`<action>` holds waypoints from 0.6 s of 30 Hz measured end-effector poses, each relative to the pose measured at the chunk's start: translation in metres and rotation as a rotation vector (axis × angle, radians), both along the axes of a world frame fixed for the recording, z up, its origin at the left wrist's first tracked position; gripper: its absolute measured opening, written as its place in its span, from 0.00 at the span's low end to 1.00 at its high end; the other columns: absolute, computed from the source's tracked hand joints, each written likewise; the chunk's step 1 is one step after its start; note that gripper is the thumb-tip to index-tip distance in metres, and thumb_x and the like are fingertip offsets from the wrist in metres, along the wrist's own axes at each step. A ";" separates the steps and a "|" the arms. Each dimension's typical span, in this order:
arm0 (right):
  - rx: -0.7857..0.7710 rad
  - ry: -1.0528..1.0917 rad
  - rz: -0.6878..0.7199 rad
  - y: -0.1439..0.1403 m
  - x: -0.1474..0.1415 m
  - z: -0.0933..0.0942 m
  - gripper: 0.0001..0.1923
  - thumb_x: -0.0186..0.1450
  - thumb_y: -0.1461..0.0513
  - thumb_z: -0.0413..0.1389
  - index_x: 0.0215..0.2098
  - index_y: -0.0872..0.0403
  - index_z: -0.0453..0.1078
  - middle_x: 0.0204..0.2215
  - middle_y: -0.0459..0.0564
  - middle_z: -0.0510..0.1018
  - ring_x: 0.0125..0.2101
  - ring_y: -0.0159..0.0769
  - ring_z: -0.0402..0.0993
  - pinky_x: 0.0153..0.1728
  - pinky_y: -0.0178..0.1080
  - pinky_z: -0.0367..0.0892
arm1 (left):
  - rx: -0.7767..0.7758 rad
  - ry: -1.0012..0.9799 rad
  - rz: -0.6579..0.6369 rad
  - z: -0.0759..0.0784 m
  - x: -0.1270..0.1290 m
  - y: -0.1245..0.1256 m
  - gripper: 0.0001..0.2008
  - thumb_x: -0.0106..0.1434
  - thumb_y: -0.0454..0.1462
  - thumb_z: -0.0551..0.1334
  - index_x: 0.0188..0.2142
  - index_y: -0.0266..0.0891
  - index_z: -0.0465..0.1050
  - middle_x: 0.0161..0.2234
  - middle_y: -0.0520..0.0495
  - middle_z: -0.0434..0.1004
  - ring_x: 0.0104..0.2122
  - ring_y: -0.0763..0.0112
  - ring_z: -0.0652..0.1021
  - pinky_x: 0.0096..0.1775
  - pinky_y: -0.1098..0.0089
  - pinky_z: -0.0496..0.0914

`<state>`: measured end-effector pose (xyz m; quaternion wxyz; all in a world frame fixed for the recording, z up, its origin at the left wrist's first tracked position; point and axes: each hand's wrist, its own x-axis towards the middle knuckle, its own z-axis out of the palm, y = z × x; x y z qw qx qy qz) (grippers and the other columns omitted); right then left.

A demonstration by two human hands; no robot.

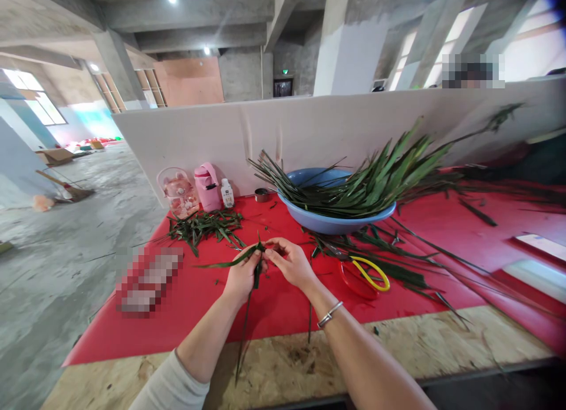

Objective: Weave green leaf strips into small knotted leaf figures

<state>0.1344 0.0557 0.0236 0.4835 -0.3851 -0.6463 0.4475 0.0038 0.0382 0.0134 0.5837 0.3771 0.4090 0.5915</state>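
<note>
Over a red mat (pixel 198 304), the left hand (pixel 242 275) and right hand (pixel 289 263) both pinch 1 green leaf strip (pixel 246 263) between them, its long end trailing toward the person, scissors (pixel 365 274) lying just right.

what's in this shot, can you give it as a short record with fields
left hand: pinches a green leaf strip
right hand: fingertips on the same strip, bracelet at wrist
surface: red mat on a chipboard table
basin: blue, piled with long leaves
scissors: right of the hands, yellow and red handles
trimmings: heap by pink bottle
</note>
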 end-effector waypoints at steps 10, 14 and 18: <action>0.344 -0.183 -0.259 -0.001 -0.001 -0.004 0.16 0.59 0.56 0.55 0.44 0.54 0.66 0.42 0.54 0.71 0.44 0.40 0.66 0.45 0.41 0.61 | -0.025 0.061 0.100 -0.011 0.000 0.004 0.18 0.50 0.45 0.64 0.36 0.33 0.70 0.26 0.46 0.76 0.25 0.70 0.76 0.31 0.69 0.70; 0.167 -0.119 -0.179 -0.003 -0.008 -0.010 0.11 0.61 0.54 0.52 0.30 0.54 0.65 0.23 0.45 0.67 0.24 0.31 0.63 0.26 0.34 0.60 | 0.109 0.296 0.193 -0.012 -0.002 0.002 0.20 0.56 0.44 0.60 0.45 0.35 0.69 0.36 0.41 0.77 0.33 0.65 0.77 0.36 0.66 0.71; -0.043 0.004 0.018 -0.003 -0.013 -0.014 0.20 0.62 0.48 0.48 0.22 0.54 0.61 0.16 0.41 0.61 0.18 0.27 0.57 0.19 0.32 0.54 | 0.203 0.556 0.203 -0.015 -0.004 -0.002 0.18 0.56 0.39 0.60 0.46 0.39 0.71 0.42 0.40 0.76 0.43 0.60 0.75 0.47 0.63 0.65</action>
